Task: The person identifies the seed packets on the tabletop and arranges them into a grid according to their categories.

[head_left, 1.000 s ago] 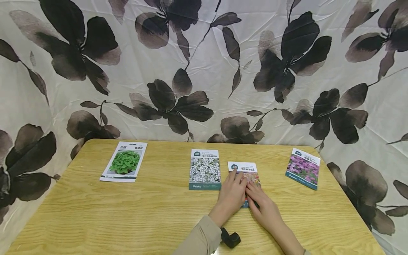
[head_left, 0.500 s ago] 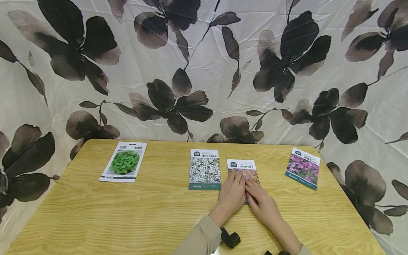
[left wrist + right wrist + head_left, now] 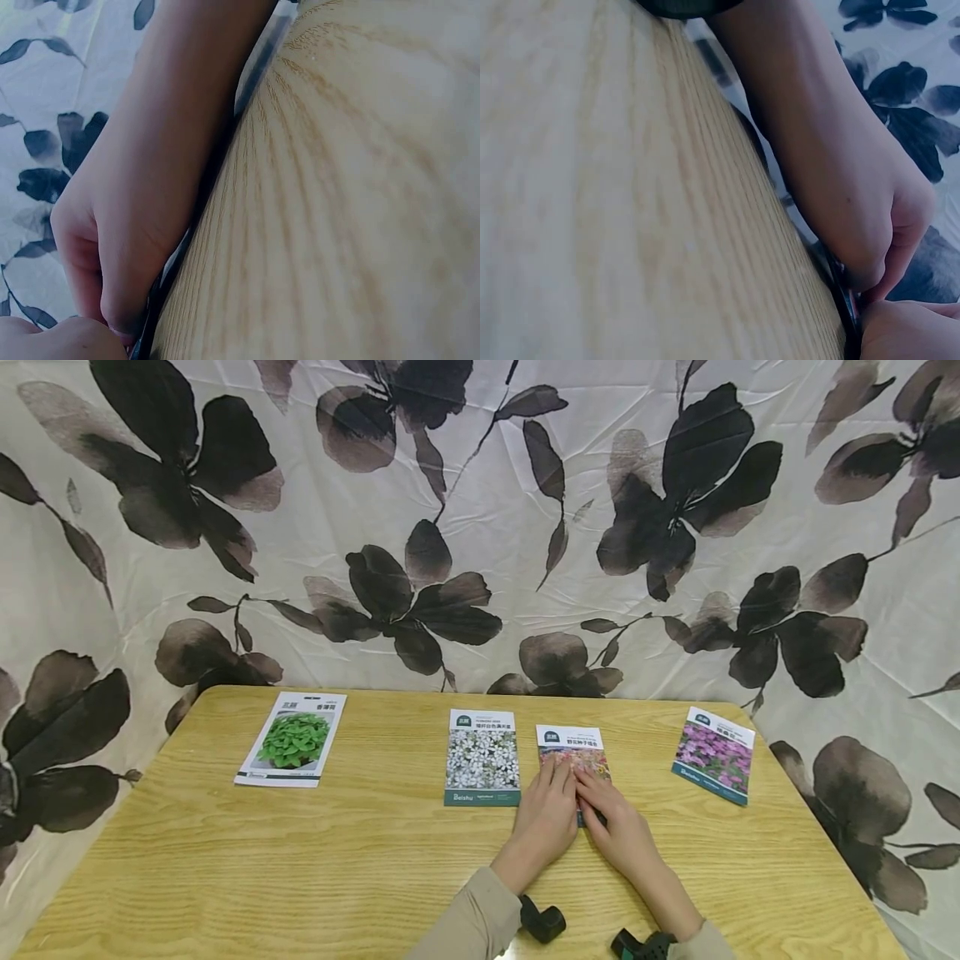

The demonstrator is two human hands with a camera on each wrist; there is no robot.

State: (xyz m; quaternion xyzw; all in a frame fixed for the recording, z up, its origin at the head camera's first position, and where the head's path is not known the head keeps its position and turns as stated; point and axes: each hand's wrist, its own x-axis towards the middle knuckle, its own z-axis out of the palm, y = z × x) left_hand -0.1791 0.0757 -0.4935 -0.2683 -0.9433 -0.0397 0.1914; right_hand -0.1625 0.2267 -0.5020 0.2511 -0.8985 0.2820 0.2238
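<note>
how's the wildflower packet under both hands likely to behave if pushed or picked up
The wildflower packet looks thin, so it's probably light for its size. Lying flat, it should slide rather than roll or tip on the smooth-looking wooden table. Its low edges may make it awkward to pick up.

Wooden table: yellowish, grained
Green-leaf packet: flat, left
White-flower packet: near the middle
Mixed-flower packet: just beside it, partly covered
Purple-flower packet: right, askew
</note>
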